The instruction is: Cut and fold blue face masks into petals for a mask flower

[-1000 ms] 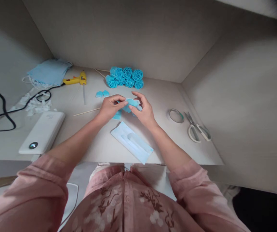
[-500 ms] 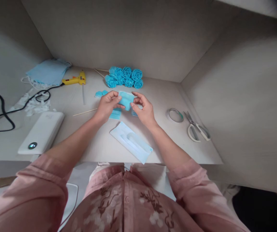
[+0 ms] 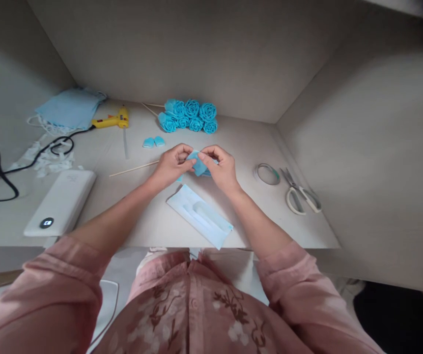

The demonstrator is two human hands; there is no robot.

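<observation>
Both hands pinch one small blue piece of mask fabric (image 3: 198,166) just above the desk. My left hand (image 3: 174,163) grips its left side between thumb and fingers. My right hand (image 3: 220,166) has its thumb and fingertips closed on the upper right part. The piece looks folded, its upper corner pointing away from me. Under the hands lie other blue pieces, mostly hidden. Left of them rests a thin wooden stick (image 3: 133,169), and beyond it are two small blue petal-shaped pieces (image 3: 154,142). A pale blue face mask (image 3: 200,215) lies flat nearer to me.
Blue fabric roses (image 3: 191,117) on sticks lie at the back. A yellow glue gun (image 3: 117,120), stacked masks (image 3: 67,109), white scraps (image 3: 51,160) and a white power bank (image 3: 62,202) are on the left. On the right are a tape roll (image 3: 267,174) and scissors (image 3: 300,193).
The blue piece, spread out flat before, is now folded over. My hands have come closer together and slightly lower, uncovering the petal-shaped pieces. The view has shifted slightly.
</observation>
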